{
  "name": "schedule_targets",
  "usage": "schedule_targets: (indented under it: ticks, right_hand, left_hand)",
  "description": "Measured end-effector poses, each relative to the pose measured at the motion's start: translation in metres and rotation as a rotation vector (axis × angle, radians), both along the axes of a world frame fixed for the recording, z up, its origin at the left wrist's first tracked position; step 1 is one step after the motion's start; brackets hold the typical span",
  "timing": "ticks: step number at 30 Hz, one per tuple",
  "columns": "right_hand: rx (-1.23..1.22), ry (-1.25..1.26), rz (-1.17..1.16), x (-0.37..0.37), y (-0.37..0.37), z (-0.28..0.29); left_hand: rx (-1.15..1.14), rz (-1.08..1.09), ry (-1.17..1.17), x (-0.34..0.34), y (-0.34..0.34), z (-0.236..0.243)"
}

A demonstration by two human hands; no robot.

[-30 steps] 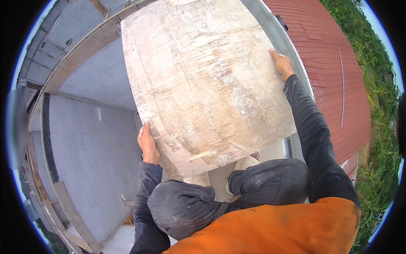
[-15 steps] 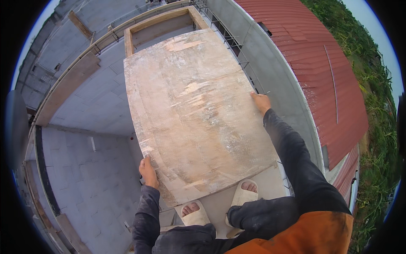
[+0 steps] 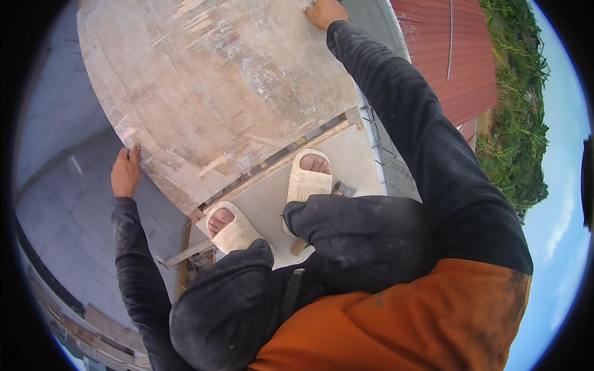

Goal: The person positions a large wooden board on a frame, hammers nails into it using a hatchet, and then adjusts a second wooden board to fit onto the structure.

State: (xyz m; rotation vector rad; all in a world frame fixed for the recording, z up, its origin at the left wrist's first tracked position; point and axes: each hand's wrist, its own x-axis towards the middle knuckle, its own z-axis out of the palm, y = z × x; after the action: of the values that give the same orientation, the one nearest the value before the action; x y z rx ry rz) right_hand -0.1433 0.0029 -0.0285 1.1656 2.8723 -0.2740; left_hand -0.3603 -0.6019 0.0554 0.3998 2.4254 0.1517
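A large, worn, pale plywood sheet (image 3: 216, 80) fills the upper middle. My left hand (image 3: 127, 167) is closed on its left edge, fingertips on top, and my right hand (image 3: 325, 13) grips its far right edge. The sheet's near edge lies along a timber strip (image 3: 275, 171) with a narrow gap showing. My feet, in cream sandals (image 3: 235, 233), stand on a grey slab (image 3: 357, 162) just before that edge. A tool like a hammer (image 3: 346, 189) lies beside my right foot, mostly hidden by my leg.
At left is a deep drop to a grey block-walled space (image 3: 74, 216) with boards along its rim. Steel bars (image 3: 390, 176) run along the slab's right side, beyond which are a red corrugated roof (image 3: 445, 43) and green vegetation (image 3: 513, 123).
The sheet was raised close to me; it is lower now, its near edge down by the slab. Both hands still grip it. The view has shifted, exposing the sandals, slab and timber strip.
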Motion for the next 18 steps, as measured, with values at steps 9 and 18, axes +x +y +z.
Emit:
schedule_targets:
  ticks: [9, 18]
  right_hand:
    - [-0.036, -0.110, 0.127, 0.004, 0.025, 0.000]
    - [-0.131, -0.376, 0.058, -0.010, 0.022, 0.016]
  left_hand:
    - [0.052, -0.065, 0.042, -0.002, -0.007, -0.011]
    - [0.125, 0.071, -0.001, 0.005, -0.009, 0.006]
